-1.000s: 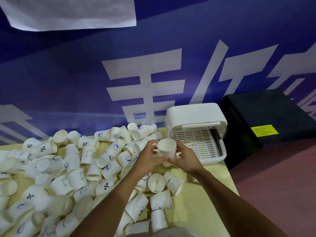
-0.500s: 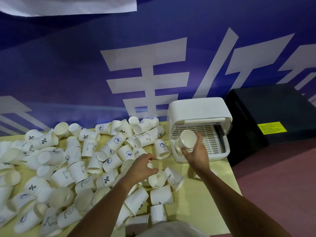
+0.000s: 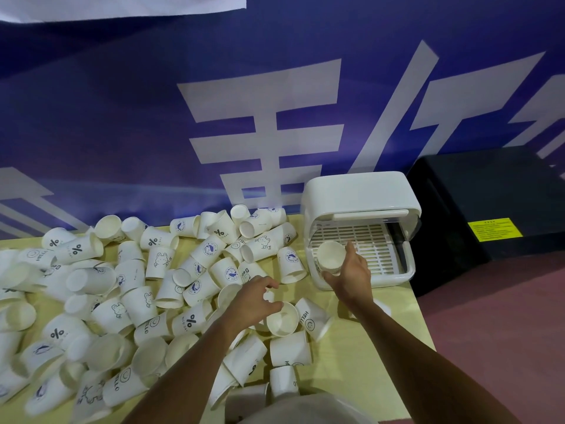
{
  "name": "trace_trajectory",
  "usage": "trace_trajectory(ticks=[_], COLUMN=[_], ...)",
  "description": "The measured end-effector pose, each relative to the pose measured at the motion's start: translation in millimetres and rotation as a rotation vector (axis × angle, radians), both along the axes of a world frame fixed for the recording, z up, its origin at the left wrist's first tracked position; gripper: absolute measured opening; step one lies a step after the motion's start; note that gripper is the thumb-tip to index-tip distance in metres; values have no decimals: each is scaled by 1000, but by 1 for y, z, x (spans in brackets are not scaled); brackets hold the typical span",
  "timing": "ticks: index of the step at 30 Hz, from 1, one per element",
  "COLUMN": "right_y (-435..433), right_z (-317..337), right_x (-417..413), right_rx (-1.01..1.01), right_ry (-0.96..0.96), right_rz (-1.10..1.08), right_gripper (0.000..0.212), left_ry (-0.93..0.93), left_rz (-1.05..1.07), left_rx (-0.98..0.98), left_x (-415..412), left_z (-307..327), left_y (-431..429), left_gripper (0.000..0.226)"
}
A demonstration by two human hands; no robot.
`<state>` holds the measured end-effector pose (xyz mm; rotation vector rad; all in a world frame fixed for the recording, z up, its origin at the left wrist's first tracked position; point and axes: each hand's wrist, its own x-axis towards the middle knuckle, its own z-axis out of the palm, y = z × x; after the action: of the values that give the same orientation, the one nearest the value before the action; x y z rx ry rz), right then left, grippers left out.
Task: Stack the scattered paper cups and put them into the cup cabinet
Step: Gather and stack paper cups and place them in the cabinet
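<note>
Cup at the cabinet mouth

Right hand (image 3: 348, 276), fingers curled round a cup (image 3: 330, 255), holds it at the left front of the open cabinet (image 3: 360, 191). Left hand (image 3: 250, 304), fingers apart and loosely bent, hovers beside an upright cup (image 3: 282, 319) in the pile (image 3: 137, 280) on the table (image 3: 367, 362).

Scattered cups (image 3: 159, 261) across table's left and middle: thin white paper, matt, dark-blue printed motifs. Single cup (image 3: 331, 257) at cabinet's front-left corner: same matt paper, plain inside. Cup cabinet (image 3: 357, 191) at table's right rear corner: smooth white plastic, soft sheen. Slotted tray (image 3: 376, 243) inside: white plastic grid. Door (image 3: 416, 224): smoky translucent plastic. Table (image 3: 367, 377): pale yellow wood-look top, smooth. Banner (image 3: 122, 117): blue printed sheet, faint sheen, creased. Black box (image 3: 489, 194): matt; label (image 3: 495, 229) yellow. Floor (image 3: 504, 332): dull red, matt.
</note>
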<state>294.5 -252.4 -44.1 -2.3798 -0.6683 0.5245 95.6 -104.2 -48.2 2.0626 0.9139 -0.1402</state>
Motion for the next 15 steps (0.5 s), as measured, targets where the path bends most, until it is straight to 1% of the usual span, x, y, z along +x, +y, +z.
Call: trace_trajectory(ticks=[2,3,5,7,8,10,12,15], right_y=[-1,-2,-6,-12,-14,-21,-29,-43], right_z=[1,1,1,-1,-2,-5,-11,-23], right_x=[0,-2,-8,-18,-23,-35,-46,-60], right_rx=[-29,-31,23,123,156,150,88,-29], right_ry=[1,-27,-149,-256,-268,-226,-157,-29], right_rz=[20,25,24,32,52,117,174,260], right_gripper=[100,97,83,62,54,44,43,60], left_ry=[-5,-6,4,40,55,73,92,107], left_rz=[2,4,-7,-77,-122,-188,-231,-256], left_rx=[0,3,20,66,83,93,100,100], left_x=[-1,-2,-5,-9,-12,-17,-22,-27], left_z=[-1,-1,-1,0,-1,-2,-4,-9], left_y=[-1,-1,-3,-5,-6,-10,-15,-23], left_gripper=[44,44,47,53,57,67,74,85])
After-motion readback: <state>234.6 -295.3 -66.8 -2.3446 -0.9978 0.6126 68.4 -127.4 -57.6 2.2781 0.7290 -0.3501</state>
